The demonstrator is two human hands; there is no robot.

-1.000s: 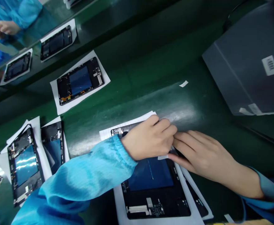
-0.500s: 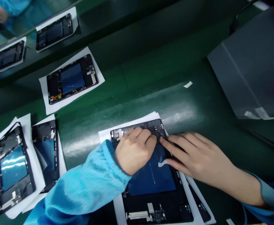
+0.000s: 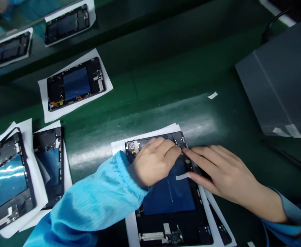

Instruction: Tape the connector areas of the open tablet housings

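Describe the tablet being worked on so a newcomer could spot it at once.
On the green belt, look bottom centre: an open tablet on white paper. Unlike the other open tablets further left, the left hand and right hand rest on its top edge.

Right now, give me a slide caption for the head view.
Both hands, left hand and right hand, press on an opened tablet lying on white paper.
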